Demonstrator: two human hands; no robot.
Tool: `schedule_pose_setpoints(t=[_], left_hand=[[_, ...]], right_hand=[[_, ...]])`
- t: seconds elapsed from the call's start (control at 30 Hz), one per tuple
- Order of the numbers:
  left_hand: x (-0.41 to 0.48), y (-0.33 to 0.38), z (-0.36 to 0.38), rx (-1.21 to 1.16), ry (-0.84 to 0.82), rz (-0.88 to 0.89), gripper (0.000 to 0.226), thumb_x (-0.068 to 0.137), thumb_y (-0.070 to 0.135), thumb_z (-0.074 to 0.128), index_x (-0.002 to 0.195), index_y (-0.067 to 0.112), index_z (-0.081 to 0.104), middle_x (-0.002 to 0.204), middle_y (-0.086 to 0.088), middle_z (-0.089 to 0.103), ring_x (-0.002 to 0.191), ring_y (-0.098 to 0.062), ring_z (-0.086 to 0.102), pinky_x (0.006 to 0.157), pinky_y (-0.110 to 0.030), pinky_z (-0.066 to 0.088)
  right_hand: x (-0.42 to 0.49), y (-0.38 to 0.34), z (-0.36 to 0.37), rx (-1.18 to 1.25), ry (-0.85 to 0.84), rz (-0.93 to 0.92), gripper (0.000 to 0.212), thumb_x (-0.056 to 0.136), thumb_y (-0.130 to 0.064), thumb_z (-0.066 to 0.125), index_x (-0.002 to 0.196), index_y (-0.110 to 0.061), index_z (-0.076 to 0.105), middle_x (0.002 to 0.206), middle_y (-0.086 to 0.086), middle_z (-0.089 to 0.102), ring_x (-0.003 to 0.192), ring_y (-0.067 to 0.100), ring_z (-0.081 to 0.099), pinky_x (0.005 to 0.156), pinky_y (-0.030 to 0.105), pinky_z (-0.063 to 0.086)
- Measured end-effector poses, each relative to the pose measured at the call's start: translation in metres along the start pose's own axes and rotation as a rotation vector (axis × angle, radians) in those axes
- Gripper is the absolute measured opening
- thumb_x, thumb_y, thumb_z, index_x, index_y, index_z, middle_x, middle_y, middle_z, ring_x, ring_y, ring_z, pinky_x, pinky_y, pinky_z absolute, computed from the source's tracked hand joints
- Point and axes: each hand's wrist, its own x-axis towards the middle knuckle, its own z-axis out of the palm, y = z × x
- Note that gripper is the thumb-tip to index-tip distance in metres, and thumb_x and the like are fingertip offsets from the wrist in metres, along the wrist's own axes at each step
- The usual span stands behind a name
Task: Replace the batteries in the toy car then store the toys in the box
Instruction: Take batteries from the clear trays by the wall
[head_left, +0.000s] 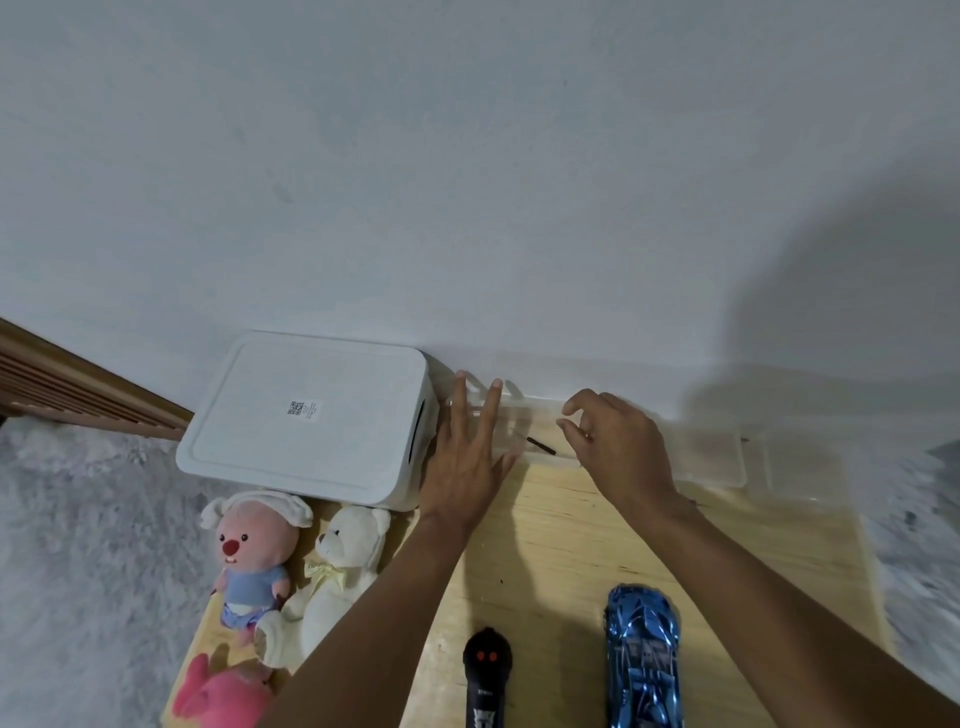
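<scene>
A blue toy car (643, 665) lies on the wooden board (561, 540) near the front. A black remote control (487, 675) sits left of it. A white lidded storage box (306, 415) stands at the back left against the wall. My left hand (467, 457) is flat with spread fingers over a clear plastic tray (519, 415) beside the box. My right hand (618, 447) hovers over the same tray, thumb and forefinger curled close together. A thin dark screwdriver (540, 445) lies in the tray between my hands.
Three plush toys sit left of the board: a pink-faced doll in blue (254, 556), a cream bear (337, 571) and a pink plush (223, 696). A second clear container (727, 457) lies at the back right. Grey shaggy carpet (78, 545) surrounds the board.
</scene>
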Motion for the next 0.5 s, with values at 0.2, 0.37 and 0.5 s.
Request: schedule_pose_setpoints(t=[0.2, 0.37, 0.5], left_hand=[[0.0, 0.0, 0.0, -0.12, 0.028, 0.012, 0.12, 0.091, 0.05, 0.073, 0.153, 0.05, -0.03, 0.164, -0.006, -0.039, 0.1, -0.032, 0.073, 0.059, -0.038, 0.062], [0.003, 0.001, -0.004, -0.053, 0.007, -0.003, 0.119, 0.092, 0.051, 0.071, 0.153, 0.046, -0.031, 0.161, -0.009, -0.044, 0.107, -0.033, 0.071, 0.063, -0.035, 0.063], [0.006, -0.002, -0.004, -0.074, 0.005, 0.016, 0.122, 0.09, 0.05, 0.073, 0.152, 0.048, -0.032, 0.162, -0.009, -0.042, 0.11, -0.035, 0.069, 0.062, -0.034, 0.062]], right_hand=[[-0.002, 0.001, 0.006, 0.095, 0.103, -0.004, 0.013, 0.09, -0.017, 0.07, 0.096, -0.019, 0.059, 0.091, -0.004, 0.065, 0.081, 0.016, 0.061, 0.068, 0.027, 0.049], [-0.02, 0.002, 0.029, 0.042, -0.126, -0.003, 0.013, 0.09, -0.015, 0.067, 0.103, -0.018, 0.067, 0.094, -0.002, 0.068, 0.09, 0.021, 0.064, 0.072, 0.034, 0.054], [0.007, -0.004, 0.042, -0.142, -0.321, 0.018, 0.02, 0.097, -0.022, 0.059, 0.112, -0.017, 0.07, 0.103, 0.005, 0.071, 0.098, 0.029, 0.066, 0.079, 0.036, 0.055]])
